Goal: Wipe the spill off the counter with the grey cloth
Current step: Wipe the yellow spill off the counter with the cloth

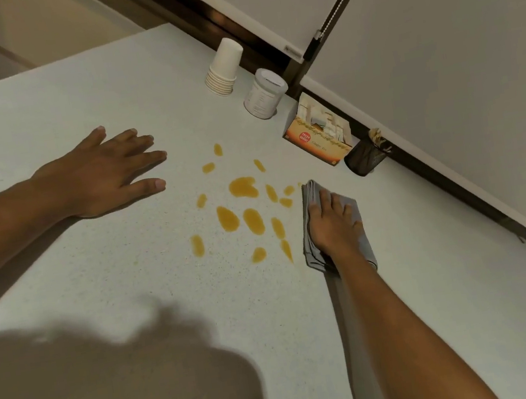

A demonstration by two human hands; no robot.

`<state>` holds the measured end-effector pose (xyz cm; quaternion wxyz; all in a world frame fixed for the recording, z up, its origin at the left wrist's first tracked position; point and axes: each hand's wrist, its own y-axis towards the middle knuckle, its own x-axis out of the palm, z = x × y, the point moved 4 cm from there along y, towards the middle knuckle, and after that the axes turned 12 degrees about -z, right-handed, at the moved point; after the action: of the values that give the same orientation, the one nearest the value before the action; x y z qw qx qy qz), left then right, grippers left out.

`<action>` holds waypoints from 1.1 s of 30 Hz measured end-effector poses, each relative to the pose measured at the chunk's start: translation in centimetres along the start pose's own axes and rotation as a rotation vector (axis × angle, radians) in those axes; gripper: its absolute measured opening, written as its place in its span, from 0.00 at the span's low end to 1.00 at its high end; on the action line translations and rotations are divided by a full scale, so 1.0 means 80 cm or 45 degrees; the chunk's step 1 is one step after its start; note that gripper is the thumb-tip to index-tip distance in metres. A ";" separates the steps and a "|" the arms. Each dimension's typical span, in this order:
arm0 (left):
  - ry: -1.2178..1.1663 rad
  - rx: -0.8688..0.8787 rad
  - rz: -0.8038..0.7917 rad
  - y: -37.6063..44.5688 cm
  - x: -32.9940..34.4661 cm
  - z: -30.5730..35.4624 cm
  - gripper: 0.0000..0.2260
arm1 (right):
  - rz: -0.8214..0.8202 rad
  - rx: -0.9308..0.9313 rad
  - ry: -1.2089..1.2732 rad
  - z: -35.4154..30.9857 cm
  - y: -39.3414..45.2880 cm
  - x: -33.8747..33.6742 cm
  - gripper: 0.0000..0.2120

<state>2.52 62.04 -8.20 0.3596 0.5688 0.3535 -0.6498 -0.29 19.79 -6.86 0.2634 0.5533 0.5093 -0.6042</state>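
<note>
An orange spill (pixel 243 188) lies in several blobs and drops on the pale speckled counter (pixel 122 275), near its middle. The folded grey cloth (pixel 309 195) rests flat on the counter just right of the drops, its left edge touching the nearest ones. My right hand (pixel 333 223) presses down on the cloth with the fingers spread over it. My left hand (pixel 104 173) lies flat on the counter to the left of the spill, fingers apart and holding nothing.
Along the back edge by the wall stand a stack of white paper cups (pixel 224 67), a white tin (pixel 264 93), an open box of tea bags (pixel 317 129) and a black mesh holder (pixel 364 158). A dark head shadow (pixel 112 386) covers the counter's near left.
</note>
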 end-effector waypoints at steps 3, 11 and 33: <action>-0.008 -0.005 0.008 -0.002 -0.003 0.004 0.39 | -0.032 -0.115 -0.023 -0.011 -0.038 0.017 0.29; -0.030 -0.031 0.007 -0.004 -0.002 0.002 0.38 | -0.028 -0.518 -0.113 0.033 -0.203 0.080 0.28; -0.109 -0.025 0.033 -0.009 -0.009 0.004 0.40 | -0.012 -0.533 -0.091 -0.030 -0.245 0.095 0.27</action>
<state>1.83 62.13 -7.39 0.3883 0.5414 0.3366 -0.6655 -18.53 30.57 -7.34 0.3876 0.4623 0.6165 -0.5059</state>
